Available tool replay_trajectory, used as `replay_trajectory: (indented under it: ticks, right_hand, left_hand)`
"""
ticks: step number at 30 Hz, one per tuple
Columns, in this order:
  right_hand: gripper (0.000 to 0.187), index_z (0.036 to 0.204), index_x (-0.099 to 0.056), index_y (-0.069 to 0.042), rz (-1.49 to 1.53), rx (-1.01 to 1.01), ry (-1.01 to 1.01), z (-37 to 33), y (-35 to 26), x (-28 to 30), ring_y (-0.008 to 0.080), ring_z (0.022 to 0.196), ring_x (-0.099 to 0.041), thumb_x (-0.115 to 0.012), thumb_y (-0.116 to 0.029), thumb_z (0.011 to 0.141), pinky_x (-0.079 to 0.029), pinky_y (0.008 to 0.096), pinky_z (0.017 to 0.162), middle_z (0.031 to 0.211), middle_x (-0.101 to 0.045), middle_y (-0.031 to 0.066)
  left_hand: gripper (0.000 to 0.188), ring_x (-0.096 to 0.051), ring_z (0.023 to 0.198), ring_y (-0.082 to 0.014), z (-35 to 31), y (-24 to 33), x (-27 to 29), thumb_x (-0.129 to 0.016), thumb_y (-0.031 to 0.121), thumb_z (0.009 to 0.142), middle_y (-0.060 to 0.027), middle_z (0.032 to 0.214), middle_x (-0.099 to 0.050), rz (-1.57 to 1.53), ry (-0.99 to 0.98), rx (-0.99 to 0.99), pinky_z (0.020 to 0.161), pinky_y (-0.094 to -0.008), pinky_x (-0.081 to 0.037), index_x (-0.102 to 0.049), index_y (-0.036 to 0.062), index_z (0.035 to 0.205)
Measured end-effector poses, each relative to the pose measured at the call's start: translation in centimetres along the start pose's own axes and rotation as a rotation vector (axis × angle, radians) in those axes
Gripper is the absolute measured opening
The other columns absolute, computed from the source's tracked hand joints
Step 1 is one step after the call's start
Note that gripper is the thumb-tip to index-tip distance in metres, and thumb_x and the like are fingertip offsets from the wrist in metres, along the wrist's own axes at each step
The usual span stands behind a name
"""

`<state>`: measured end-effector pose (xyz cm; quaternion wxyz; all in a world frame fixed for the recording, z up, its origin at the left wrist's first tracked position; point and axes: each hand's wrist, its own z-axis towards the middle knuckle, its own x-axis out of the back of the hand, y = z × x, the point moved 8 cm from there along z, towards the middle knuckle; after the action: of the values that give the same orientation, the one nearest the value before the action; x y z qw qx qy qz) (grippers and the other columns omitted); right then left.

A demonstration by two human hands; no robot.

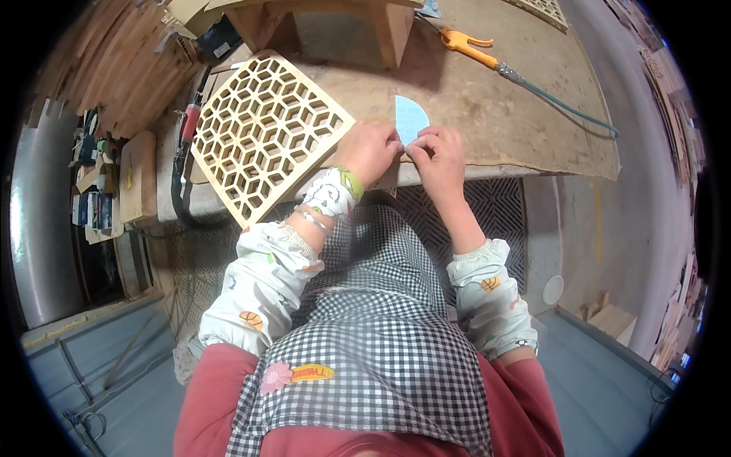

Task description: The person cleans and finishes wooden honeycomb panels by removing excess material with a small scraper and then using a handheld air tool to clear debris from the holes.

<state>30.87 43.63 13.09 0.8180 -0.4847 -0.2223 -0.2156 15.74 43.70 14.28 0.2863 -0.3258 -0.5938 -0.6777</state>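
Note:
At the near edge of the bench, both my hands meet at the lower edge of a light blue, curved-edged piece of sheet, which looks like part of a sanding disc with faint print. My left hand is closed, thumb and fingers pinching its lower left. My right hand pinches the lower right corner, fingers curled. What lies under the fingertips is hidden. Close to my left wrist lies a pale wooden lattice panel of hexagon-patterned openings, turned at an angle with its near corner jutting past the bench edge.
A wooden stand is at the back of the worn workbench. An orange air blow gun with a green hose lies at the right. A red-and-black tool with a black hose is left of the panel.

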Motion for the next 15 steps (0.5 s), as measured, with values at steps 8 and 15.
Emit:
replay_trajectory:
  ticks: [8, 15]
  right_hand:
    - [0.053, 0.122, -0.064, -0.009, -0.208, -0.008, -0.12, 1.3, 0.8, -2.5, 0.0371, 0.12, -0.052, -0.083, -0.023, 0.075, -0.042, 0.0452, 0.103, 0.124, -0.062, 0.014]
    - [0.075, 0.142, -0.054, -0.006, -0.456, 0.018, -0.451, 2.3, 2.9, -2.7, 0.0377, 0.134, -0.045, -0.079, -0.021, 0.073, -0.038, 0.045, 0.112, 0.148, -0.047, 0.0184]
  left_hand:
    - [0.022, -0.069, 0.091, -0.0391, 0.6, -2.0, -1.3, -0.066, 0.023, 0.082, -0.02, 0.091, -0.072, -0.133, -0.088, 0.159, 0.081, -0.046, -0.054, -0.074, 0.0051, 0.094]
    - [0.021, -0.066, 0.085, -0.033, -5.9, -1.4, 4.0, -0.066, 0.023, 0.085, -0.0154, 0.086, -0.066, -0.33, 0.103, -0.005, 0.078, -0.0413, -0.053, -0.067, 0.005, 0.097]
